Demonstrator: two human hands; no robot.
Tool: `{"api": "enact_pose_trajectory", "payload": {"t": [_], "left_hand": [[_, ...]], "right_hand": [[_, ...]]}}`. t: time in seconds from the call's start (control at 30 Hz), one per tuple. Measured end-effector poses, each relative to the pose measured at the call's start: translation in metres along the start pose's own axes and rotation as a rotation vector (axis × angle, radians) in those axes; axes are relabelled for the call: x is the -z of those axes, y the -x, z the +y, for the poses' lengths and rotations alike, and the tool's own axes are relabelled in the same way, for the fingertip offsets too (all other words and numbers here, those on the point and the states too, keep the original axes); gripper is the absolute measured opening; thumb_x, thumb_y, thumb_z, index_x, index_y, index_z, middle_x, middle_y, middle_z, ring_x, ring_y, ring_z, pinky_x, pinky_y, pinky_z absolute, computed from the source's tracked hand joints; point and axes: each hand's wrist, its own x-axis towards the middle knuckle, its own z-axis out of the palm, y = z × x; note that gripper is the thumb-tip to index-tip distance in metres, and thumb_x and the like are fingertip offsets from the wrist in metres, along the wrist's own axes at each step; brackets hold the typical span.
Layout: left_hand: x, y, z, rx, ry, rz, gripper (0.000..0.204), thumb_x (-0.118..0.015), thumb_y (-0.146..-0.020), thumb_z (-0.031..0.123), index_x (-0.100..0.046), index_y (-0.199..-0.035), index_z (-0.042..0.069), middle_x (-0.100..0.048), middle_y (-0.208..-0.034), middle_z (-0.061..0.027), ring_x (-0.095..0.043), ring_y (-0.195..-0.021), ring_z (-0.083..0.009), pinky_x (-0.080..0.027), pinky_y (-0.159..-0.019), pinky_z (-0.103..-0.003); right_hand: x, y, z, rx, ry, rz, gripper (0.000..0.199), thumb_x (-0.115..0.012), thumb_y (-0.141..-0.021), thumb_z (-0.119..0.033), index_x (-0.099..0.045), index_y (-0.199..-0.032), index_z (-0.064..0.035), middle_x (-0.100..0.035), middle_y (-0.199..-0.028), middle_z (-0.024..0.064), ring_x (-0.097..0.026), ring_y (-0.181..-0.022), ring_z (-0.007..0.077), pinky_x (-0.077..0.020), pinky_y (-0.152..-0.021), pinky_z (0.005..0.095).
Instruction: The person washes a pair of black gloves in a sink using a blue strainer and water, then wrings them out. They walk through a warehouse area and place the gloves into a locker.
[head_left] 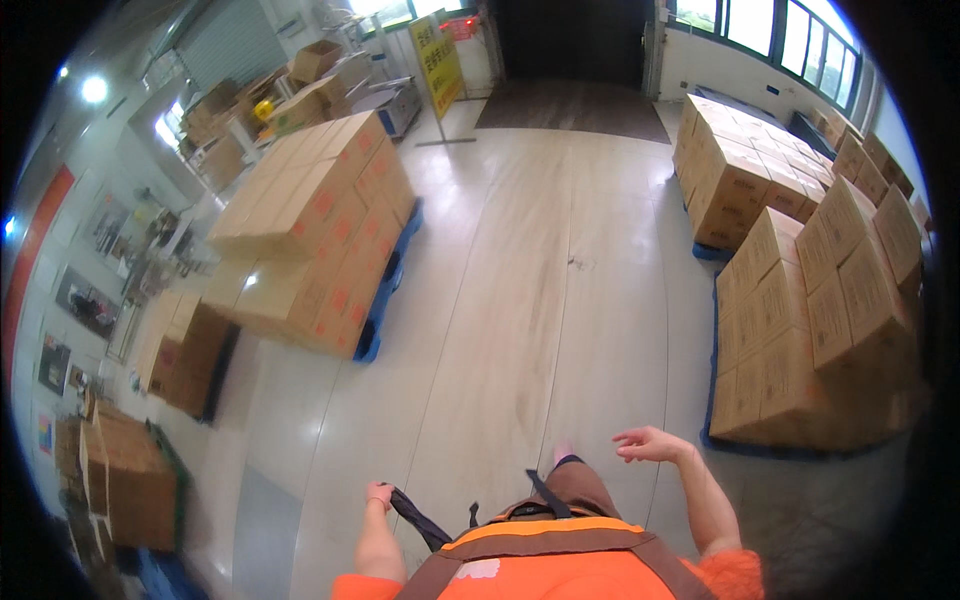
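Note:
My left hand (379, 494) is closed on the end of a black fabric strap (420, 520), which runs back toward my waist. My right hand (648, 445) is held out in front of me to the right, its fingers loosely bent and apart, with nothing in it. Around my waist and chest sits a brown and orange harness (545, 540) over an orange shirt. One foot (565, 450) shows ahead of the harness on the floor. Neither hand touches a carton; the nearest to my right hand are the cartons (780, 390) stacked at the right.
Cartons (320, 230) stand on a blue pallet (385, 290) at left. Another carton stack (740, 180) is at far right. Smaller loads (185, 350) line the left side. Ahead are a yellow sign (437, 65), a brown mat (570, 108) and a dark doorway (570, 40).

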Motion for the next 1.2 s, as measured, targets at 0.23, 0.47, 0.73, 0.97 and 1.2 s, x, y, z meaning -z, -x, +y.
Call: {"api": "enact_pose_trajectory", "payload": {"t": [0.23,0.47,0.73,0.97,1.2], "left_hand": [[-0.098,-0.069,0.322,-0.317,0.012,0.015,0.028,-0.064,-0.065,0.013,-0.064,-0.089,-0.002,-0.065,-0.078,-0.0146,-0.062,-0.067,-0.0238,-0.05,-0.065,-0.035],[-0.062,-0.046,0.631,-0.952,0.181,0.107,0.019,-0.061,-0.067,0.008,-0.058,-0.082,-0.003,-0.063,-0.076,-0.0107,-0.058,-0.07,-0.0157,-0.047,-0.063,-0.029],[-0.121,-0.081,0.975,-0.832,0.655,-0.575,0.017,-0.061,-0.078,0.004,-0.058,-0.095,0.002,-0.061,-0.084,-0.0038,-0.059,-0.075,-0.0114,-0.05,-0.064,-0.026],[-0.172,-0.14,1.194,-0.957,0.446,-0.914,0.016,-0.06,-0.08,0.005,-0.057,-0.095,0.002,-0.059,-0.084,0.0001,-0.057,-0.078,-0.0085,-0.049,-0.07,-0.024],[-0.147,-0.255,1.345,-1.155,-0.779,0.132,0.083,-0.067,-0.075,0.045,-0.028,-0.142,0.013,-0.018,-0.145,-0.0244,-0.021,-0.134,-0.0383,-0.027,-0.106,-0.043]], "right_hand": [[0.263,-0.213,0.06,-0.592,0.578,0.476,0.057,-0.065,-0.078,-0.041,-0.054,-0.123,-0.007,-0.066,-0.099,0.0124,-0.063,-0.084,0.0222,-0.0491,-0.08,0.0342],[0.384,-0.413,-0.203,0.212,0.379,0.583,0.058,-0.068,-0.074,-0.042,-0.057,-0.12,-0.0097,-0.064,-0.104,0.0148,-0.062,-0.092,0.0256,-0.0499,-0.081,0.0387],[0.438,-0.621,-0.435,0.726,0.356,0.168,0.104,-0.078,-0.066,-0.045,-0.019,-0.144,-0.0108,-0.017,-0.147,0.0191,-0.017,-0.136,0.0316,-0.0201,-0.111,0.0407],[0.571,-0.704,-0.551,0.406,-0.153,-0.001,0.032,-0.069,-0.082,-0.021,-0.061,-0.108,-0.0028,-0.061,-0.085,-0.0035,-0.054,-0.081,0.0067,-0.0441,-0.077,0.0233],[0.761,-0.845,-0.633,0.702,0.212,0.436,0.026,-0.058,-0.073,-0.007,-0.062,-0.098,-0.0028,-0.06,-0.109,0.0088,-0.055,-0.101,0.0242,-0.0459,-0.084,0.034]]}}
